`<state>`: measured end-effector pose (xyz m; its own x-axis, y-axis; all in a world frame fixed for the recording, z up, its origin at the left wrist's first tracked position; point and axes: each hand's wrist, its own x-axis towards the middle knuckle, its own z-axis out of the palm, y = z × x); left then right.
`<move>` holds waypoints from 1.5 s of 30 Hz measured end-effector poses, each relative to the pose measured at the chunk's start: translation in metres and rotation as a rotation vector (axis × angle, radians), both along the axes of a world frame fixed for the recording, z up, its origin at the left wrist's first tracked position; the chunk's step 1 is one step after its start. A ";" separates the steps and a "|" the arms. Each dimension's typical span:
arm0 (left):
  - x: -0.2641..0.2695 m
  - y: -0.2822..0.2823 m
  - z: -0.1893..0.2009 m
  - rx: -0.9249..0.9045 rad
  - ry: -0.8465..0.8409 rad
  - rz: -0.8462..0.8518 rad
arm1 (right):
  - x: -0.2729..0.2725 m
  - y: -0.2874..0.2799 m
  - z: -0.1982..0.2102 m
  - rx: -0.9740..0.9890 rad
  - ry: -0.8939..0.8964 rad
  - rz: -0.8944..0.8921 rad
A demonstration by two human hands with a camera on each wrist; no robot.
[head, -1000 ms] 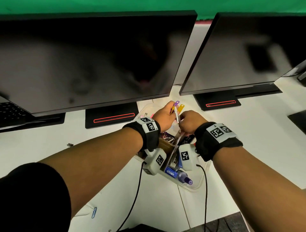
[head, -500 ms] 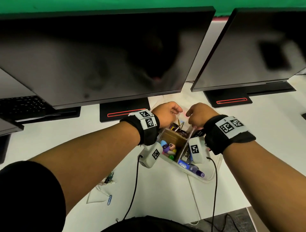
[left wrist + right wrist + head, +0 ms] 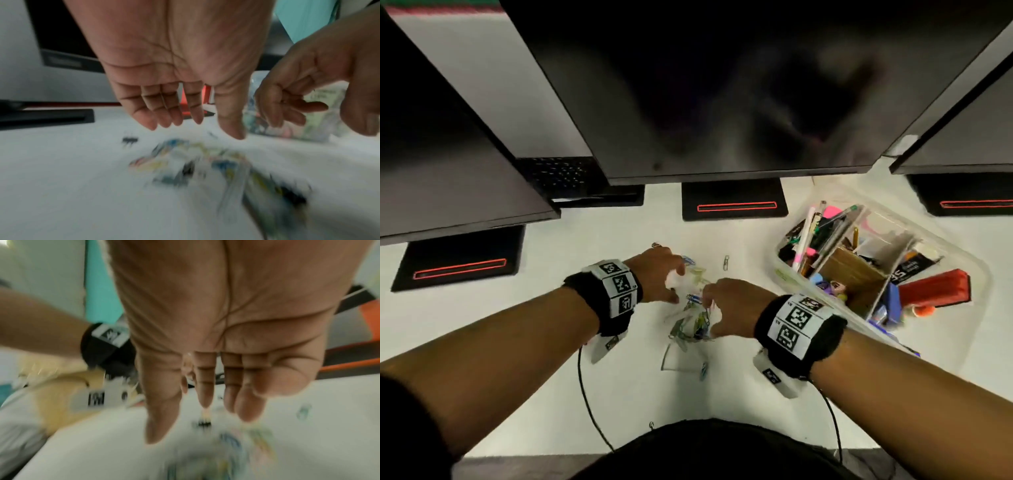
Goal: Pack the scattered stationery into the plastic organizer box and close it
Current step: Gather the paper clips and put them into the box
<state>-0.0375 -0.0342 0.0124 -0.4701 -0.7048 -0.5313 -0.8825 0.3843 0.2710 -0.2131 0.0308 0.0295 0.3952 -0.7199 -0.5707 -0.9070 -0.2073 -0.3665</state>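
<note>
A loose heap of coloured paper clips (image 3: 693, 318) and clear plastic scraps lies on the white desk, blurred in both wrist views (image 3: 205, 164) (image 3: 232, 444). My left hand (image 3: 667, 274) hovers over the heap's far left side, fingers straight and pointing down, holding nothing (image 3: 185, 123). My right hand (image 3: 719, 305) hangs over its right side, also empty with relaxed fingers (image 3: 203, 418). The clear plastic organizer box (image 3: 972, 274) sits open at the right, packed with pens, a red case and other stationery. A single paper clip (image 3: 726, 262) lies apart, beyond the heap.
Three dark monitors on black stands (image 3: 734, 202) line the back of the desk. A small black binder clip (image 3: 130, 140) lies left of the heap. Another blue clip (image 3: 703, 370) sits nearer the desk's front edge. Wrist-camera cables trail off the front edge.
Both hands left the organizer box and moved left to the heap of clips. The head view swung left, so the box now sits at the right.
</note>
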 end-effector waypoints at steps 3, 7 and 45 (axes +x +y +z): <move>0.030 0.020 -0.025 0.028 -0.108 -0.015 | 0.010 0.014 -0.034 0.012 0.124 0.101; 0.040 0.043 -0.039 -0.029 -0.067 -0.127 | 0.014 0.023 -0.056 -0.048 0.025 -0.005; -0.001 0.046 -0.075 -0.064 0.086 0.149 | -0.002 -0.031 -0.067 -0.081 -0.284 -0.720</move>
<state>-0.0384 0.0120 -0.0626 -0.3996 -0.8012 -0.4455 -0.9056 0.2697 0.3272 -0.2148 0.0001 -0.0371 -0.0627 -0.8899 -0.4519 -0.7021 0.3611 -0.6137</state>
